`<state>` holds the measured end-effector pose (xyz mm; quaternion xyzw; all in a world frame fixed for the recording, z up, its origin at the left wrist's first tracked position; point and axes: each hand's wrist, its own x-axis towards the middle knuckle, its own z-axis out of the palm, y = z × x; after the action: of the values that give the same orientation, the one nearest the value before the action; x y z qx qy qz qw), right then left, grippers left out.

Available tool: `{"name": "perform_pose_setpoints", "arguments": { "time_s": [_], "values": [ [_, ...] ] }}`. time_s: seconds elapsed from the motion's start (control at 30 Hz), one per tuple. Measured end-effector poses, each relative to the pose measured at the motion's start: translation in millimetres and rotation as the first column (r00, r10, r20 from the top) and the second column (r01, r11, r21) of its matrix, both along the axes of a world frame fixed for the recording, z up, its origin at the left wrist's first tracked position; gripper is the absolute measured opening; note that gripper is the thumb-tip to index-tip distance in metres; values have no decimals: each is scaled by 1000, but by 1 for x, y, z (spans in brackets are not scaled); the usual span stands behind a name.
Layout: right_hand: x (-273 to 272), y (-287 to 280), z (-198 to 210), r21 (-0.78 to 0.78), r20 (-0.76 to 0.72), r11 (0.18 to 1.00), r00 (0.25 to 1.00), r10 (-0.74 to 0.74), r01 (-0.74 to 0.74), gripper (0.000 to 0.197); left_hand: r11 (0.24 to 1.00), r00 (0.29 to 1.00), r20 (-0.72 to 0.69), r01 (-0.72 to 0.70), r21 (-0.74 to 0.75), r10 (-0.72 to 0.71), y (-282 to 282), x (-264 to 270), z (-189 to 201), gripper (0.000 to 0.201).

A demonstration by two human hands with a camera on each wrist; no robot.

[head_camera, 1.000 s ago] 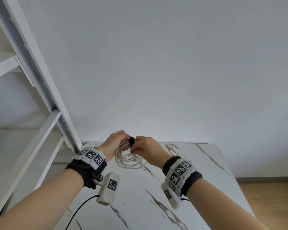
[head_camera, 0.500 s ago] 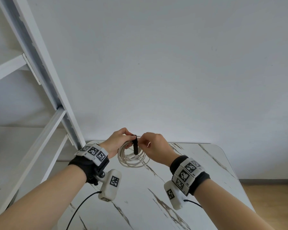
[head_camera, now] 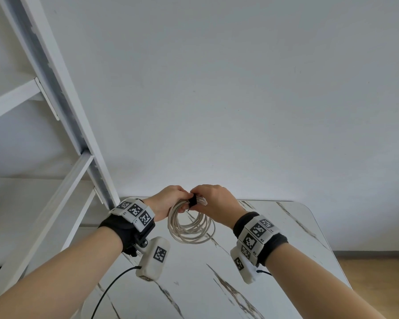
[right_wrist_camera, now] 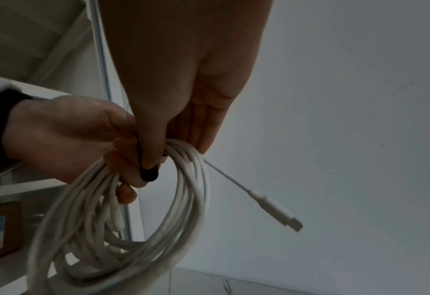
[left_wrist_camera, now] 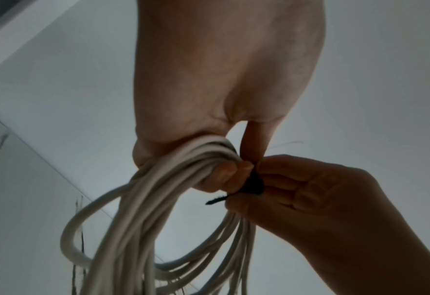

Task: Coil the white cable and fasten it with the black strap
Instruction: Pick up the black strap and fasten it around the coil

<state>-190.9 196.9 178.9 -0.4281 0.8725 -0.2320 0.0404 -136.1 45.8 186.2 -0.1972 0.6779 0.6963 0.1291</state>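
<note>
The white cable (head_camera: 190,229) hangs as a coil of several loops above the table, and both hands hold it at the top. My left hand (head_camera: 168,203) grips the bundle of loops (left_wrist_camera: 183,159), fingers curled round it. My right hand (head_camera: 213,203) pinches the black strap (head_camera: 192,200) against the bundle, just right of the left fingers. In the left wrist view the black strap (left_wrist_camera: 253,184) sits between my right thumb and fingers, a short tail sticking out. In the right wrist view the strap (right_wrist_camera: 148,173) wraps the cable (right_wrist_camera: 183,199), and a white plug end (right_wrist_camera: 277,211) sticks out to the right.
A marble-patterned table (head_camera: 274,261) lies below the hands, against a plain white wall. A white shelf frame (head_camera: 62,125) slants up at the left. A thin black wire (head_camera: 111,286) runs from the left wrist camera over the table's near edge.
The strap hung down loose half a second ago; it now lies tight on the top of the bundle under my right fingers. Both hands stay together at the coil's top.
</note>
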Motion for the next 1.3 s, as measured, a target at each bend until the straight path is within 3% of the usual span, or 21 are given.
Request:
{"name": "perform_pose_setpoints", "arguments": {
  "time_s": [0.17,0.63,0.7,0.8,0.93,1.1,1.2,1.3],
  "values": [
    [4,-1,-5,142,-113,990,993,18,-2,26,997,998,29,63,-35,-62,-1,-1,3,15],
    [7,-1,-4,249,-262,968,965,31,37,20,989,985,96,139,59,-144,-3,1,-1,8],
    [8,0,-5,303,-238,951,971,19,55,17,991,988,92,119,68,-125,-2,2,-2,16],
    [4,3,-7,225,-196,968,979,-63,108,14,991,989,83,122,48,-125,-2,3,-4,26],
    [0,11,-4,294,-200,944,976,-91,148,14,978,972,116,208,-4,-206,-3,9,-11,35],
    [-2,16,-7,255,-74,951,984,-160,173,16,932,922,161,362,-32,-353,0,14,-17,57],
    [-2,18,-11,205,35,952,970,-240,228,17,937,924,158,349,19,-348,1,16,-19,53],
    [-7,22,-14,61,245,954,923,-298,292,15,955,949,118,295,6,-294,-1,16,-23,42]
  ]
}}
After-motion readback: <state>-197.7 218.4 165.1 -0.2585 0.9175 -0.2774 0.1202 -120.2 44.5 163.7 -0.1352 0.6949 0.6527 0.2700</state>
